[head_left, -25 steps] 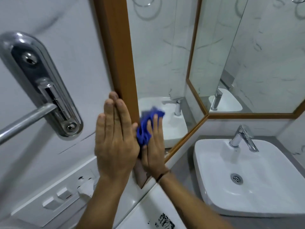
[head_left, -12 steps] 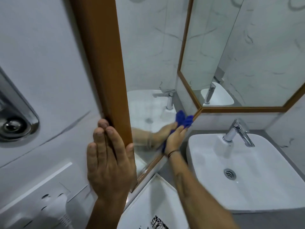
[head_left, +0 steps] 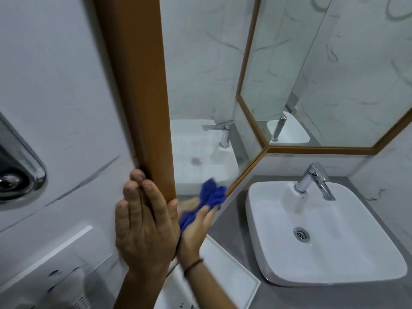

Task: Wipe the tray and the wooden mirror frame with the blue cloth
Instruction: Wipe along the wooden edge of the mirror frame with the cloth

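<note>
— Head view: the right hand [head_left: 196, 228], gripping the blue cloth [head_left: 209, 197], has slid back leftward along the wooden mirror frame [head_left: 142, 90]'s lower rail, frame centre.
— And the left hand [head_left: 145, 221]?
— Open, flat, still bracing the upright; white tray [head_left: 234, 277] below — the frame pass continues.

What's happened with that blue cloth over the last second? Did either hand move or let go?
The right hand swept the blue cloth along the bottom edge of the wooden mirror frame, out toward the corner by the sink and then partway back. It never let go. The left hand stayed flat against the frame's upright side. The white tray below stayed put.
</note>
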Motion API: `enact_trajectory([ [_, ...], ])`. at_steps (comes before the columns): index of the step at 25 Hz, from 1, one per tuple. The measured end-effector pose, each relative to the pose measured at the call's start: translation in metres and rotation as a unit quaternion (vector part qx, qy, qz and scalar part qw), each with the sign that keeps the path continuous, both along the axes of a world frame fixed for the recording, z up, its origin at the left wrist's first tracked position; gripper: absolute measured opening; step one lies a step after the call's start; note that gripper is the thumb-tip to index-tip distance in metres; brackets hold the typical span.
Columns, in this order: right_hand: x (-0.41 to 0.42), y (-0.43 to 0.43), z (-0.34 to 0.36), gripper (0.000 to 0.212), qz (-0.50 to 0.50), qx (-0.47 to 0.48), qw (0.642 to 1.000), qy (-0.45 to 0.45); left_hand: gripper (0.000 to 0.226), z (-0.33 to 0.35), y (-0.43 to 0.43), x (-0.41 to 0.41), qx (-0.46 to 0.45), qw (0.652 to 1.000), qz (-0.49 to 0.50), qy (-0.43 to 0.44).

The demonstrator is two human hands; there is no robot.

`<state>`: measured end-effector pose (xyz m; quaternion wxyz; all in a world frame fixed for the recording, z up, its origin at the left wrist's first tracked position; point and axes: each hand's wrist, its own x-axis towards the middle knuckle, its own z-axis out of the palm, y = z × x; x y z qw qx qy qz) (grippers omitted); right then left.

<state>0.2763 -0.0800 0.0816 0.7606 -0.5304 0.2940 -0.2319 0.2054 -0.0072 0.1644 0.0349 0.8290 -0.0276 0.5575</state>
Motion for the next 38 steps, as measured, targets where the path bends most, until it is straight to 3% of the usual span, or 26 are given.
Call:
enact_trajectory([
  [3,0.073,-0.093,0.05,0.045,-0.061,0.001,0.997,0.054,0.074,-0.001,-0.001,0.001,0.006,1.0,-0.006,-0.003],
  [6,0.107,-0.146,0.072,0.044,-0.047,0.086,0.994,0.039,0.076,0.003,-0.001,0.0,0.004,1.0,0.003,0.009],
  [10,0.025,-0.055,0.044,0.049,0.01,0.1,0.995,-0.023,0.075,0.002,-0.003,0.0,0.005,1.0,-0.005,0.001],
  [14,-0.067,0.019,0.004,0.063,0.104,-0.017,0.992,-0.068,0.075,-0.003,-0.004,0.003,-0.008,1.0,0.008,0.003],
  [16,-0.041,0.001,0.023,0.057,0.084,-0.051,0.995,-0.031,0.075,-0.003,-0.004,0.002,-0.009,1.0,0.017,-0.003],
  [20,0.07,-0.105,0.071,0.047,-0.036,0.021,0.997,0.068,0.079,0.007,-0.006,0.002,-0.018,1.0,0.019,0.0],
  [23,0.098,-0.138,0.077,0.048,-0.044,0.042,0.998,0.035,0.084,0.006,-0.008,0.003,-0.007,1.0,0.028,0.0],
  [27,0.025,-0.06,0.029,0.052,0.014,0.032,0.999,-0.009,0.08,0.003,-0.007,0.002,-0.013,1.0,0.028,-0.006],
  [31,-0.072,0.025,-0.021,0.066,0.148,-0.01,0.989,-0.027,0.079,0.005,-0.008,0.002,-0.003,0.999,0.037,0.007],
  [34,-0.016,-0.004,-0.003,0.057,0.062,-0.132,0.989,-0.038,0.083,0.011,-0.004,-0.006,0.004,0.999,0.028,0.016],
  [36,0.048,-0.062,0.012,0.054,-0.025,-0.064,0.997,-0.023,0.088,0.012,0.0,-0.011,0.01,1.0,0.011,0.019],
  [38,0.096,-0.112,0.027,0.049,-0.044,0.031,0.999,-0.002,0.095,0.015,0.005,-0.015,0.021,0.999,0.014,0.023],
])
